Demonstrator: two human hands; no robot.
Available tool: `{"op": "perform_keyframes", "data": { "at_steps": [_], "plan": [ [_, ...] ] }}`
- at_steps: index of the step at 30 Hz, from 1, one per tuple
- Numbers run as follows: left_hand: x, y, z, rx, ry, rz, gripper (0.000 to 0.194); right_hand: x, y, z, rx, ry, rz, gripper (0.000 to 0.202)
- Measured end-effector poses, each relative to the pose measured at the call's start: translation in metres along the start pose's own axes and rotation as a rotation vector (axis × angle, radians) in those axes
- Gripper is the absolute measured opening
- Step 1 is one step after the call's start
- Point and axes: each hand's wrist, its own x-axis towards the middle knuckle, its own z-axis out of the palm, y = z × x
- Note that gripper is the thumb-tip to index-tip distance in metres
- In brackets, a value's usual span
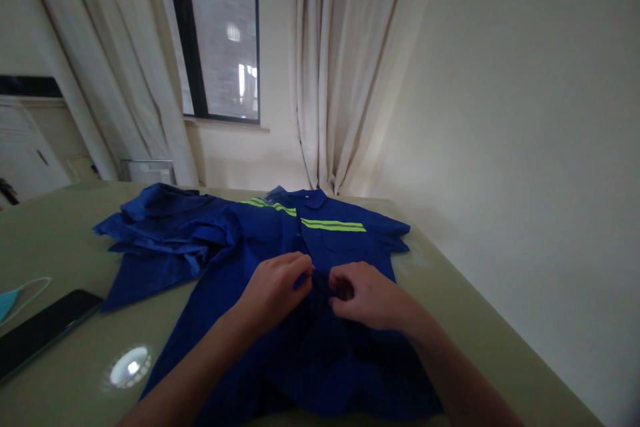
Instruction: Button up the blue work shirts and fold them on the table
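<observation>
Head view, worktop: a broad olive-green, glossy worktop (430, 267), its far edge running below the window wall and its right edge along the side wall; a round light glares off the left part of its surface.
Room: pale, smooth plaster wall (540, 113) at right; dark-framed window (225, 27) with reflected lights in the pane; cream cloth curtains (327, 67) hanging in deep vertical folds on both sides of it.
Blue shirt: royal-blue woven garment with fluorescent yellow-green chest bands (310, 333), spread along the middle of the worktop, collar near the far edge, one sleeve reaching toward the right edge; matte cloth, creased and shadowed lower down.
Blue heap: crumpled royal-blue fabric (170, 233), folded in loose layers left of the chest; whether it joins the shirt cannot be told.
Left side: flat black rectangular phone (45, 327) and, beside it, a light-blue face mask (7, 303) with a thin white loop.
Hands: left hand (277, 283) and right hand (367, 293) meet at the shirt's front, fingers curled, thumbs bent inward; whether either pinches cloth cannot be told.
</observation>
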Motion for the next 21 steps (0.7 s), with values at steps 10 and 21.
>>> {"op": "perform_keyframes", "data": {
  "at_steps": [10, 21],
  "plan": [
    [0.000, 0.010, 0.008, -0.065, -0.010, -0.039, 0.016, 0.001, -0.007, 0.007, -0.140, 0.075, -0.044, 0.013],
    [0.002, 0.016, 0.000, -0.339, -0.185, -0.108, 0.011, 0.014, 0.014, -0.004, 0.707, -0.007, -0.022, 0.013]
  ]
}}
